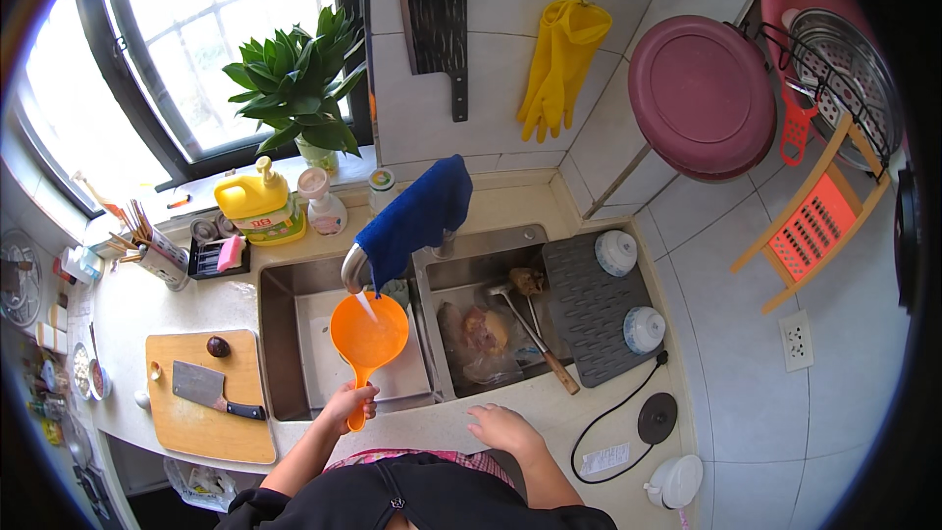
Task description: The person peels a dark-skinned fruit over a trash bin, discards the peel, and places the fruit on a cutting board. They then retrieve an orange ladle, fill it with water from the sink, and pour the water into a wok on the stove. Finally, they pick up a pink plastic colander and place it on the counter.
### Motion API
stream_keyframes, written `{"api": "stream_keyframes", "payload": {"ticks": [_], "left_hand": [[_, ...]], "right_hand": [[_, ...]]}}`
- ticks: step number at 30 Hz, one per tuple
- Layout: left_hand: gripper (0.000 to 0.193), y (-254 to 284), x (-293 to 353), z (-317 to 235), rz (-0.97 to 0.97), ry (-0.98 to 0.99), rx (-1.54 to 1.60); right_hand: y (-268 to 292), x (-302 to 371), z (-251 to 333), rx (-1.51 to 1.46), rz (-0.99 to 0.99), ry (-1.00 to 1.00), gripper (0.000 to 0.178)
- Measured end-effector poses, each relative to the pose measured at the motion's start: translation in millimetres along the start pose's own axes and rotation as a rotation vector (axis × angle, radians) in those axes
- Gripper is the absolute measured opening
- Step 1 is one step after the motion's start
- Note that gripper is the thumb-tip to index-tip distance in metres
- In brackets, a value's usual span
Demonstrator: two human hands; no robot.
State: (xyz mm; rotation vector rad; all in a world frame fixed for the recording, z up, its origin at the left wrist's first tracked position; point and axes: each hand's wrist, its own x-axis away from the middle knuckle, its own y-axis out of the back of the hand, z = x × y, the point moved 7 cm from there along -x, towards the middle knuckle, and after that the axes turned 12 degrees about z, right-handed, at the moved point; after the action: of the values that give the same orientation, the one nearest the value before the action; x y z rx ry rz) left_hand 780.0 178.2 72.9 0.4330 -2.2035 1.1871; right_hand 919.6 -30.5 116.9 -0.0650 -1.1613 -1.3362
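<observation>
The orange dipper (369,334) is over the left basin (282,334) of the sink, and its round bowl is under the mouth of the tap (355,270), where a stream of water (366,306) comes down into it. Its long axis goes almost straight away from my body: handle toward me, bowl toward the tap. My left hand (348,404) is the nearer one, with its fingers closed around the handle. My right hand (502,428) is farther to the right, near the front edge of the bench (432,419); its fingers are loosely spread and hold nothing that I can see. A blue cloth (417,216) hangs over the tap. To the right, the second basin (471,277) contains a clear bag (483,336) with something pinkish inside. To the left, a cleaver (201,386) lies on the wooden board (206,434).
</observation>
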Motion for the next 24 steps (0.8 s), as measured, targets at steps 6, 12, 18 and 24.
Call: {"api": "stream_keyframes", "payload": {"ticks": [6, 12, 18, 24], "left_hand": [[0.015, 4.6, -2.7, 4.9, -0.002, 0.013, 0.027], [0.014, 4.9, -1.4, 5.4, -0.020, 0.014, -0.007], [0.013, 5.9, -1.2, 8.7, -0.006, 0.013, -0.035], [0.016, 2.2, 2.2, 8.8, 0.015, 0.020, -0.049]], "right_hand": [[-2.0, -1.7, -2.4, -0.008, -0.012, 0.014, 0.036], [2.3, -2.1, 0.6, -0.003, 0.017, -0.004, 0.036], [2.6, -1.9, 2.3, -0.007, 0.003, 0.027, 0.035], [-0.5, -6.0, -0.5, 0.000, 0.008, 0.048, 0.036]]}}
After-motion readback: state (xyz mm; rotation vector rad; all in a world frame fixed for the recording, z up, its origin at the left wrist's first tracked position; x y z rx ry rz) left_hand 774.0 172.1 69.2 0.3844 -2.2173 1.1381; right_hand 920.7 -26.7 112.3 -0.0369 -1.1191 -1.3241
